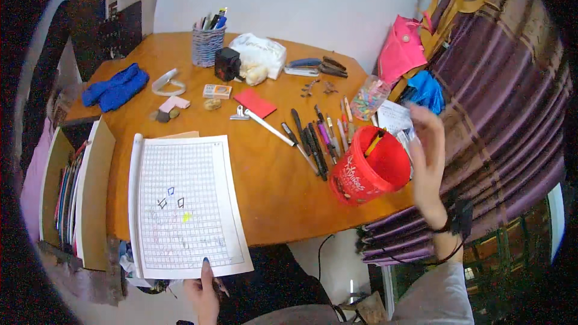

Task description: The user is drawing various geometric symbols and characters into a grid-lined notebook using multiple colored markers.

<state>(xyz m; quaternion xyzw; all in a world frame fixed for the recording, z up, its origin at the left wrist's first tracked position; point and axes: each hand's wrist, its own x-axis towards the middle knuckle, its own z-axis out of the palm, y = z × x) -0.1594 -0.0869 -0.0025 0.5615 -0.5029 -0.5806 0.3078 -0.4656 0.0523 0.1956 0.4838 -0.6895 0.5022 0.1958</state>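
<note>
My left hand (204,295) grips the near edge of a gridded writing pad (194,167), thumb on top and fingers beneath. Small diamond shapes and a yellow mark are drawn on its sheet, which lies partly past the table's front edge. Blurred, my right hand (429,167) is raised at the right with thumb and fingers apart; I see nothing held in it. Just left of it stands a red plastic bucket (361,176), tilted in view, with a yellow-and-black pen (375,143) inside. Behind the bucket lie papers with writing (393,115), near my right fingertips.
Several pens (316,144) lie left of the bucket, near a jar of colourful pieces (370,97). Farther back are a stapler (302,67), a red card (255,103), a woven pen holder (208,45) and blue cloth (117,86). A file box (95,194) stands left.
</note>
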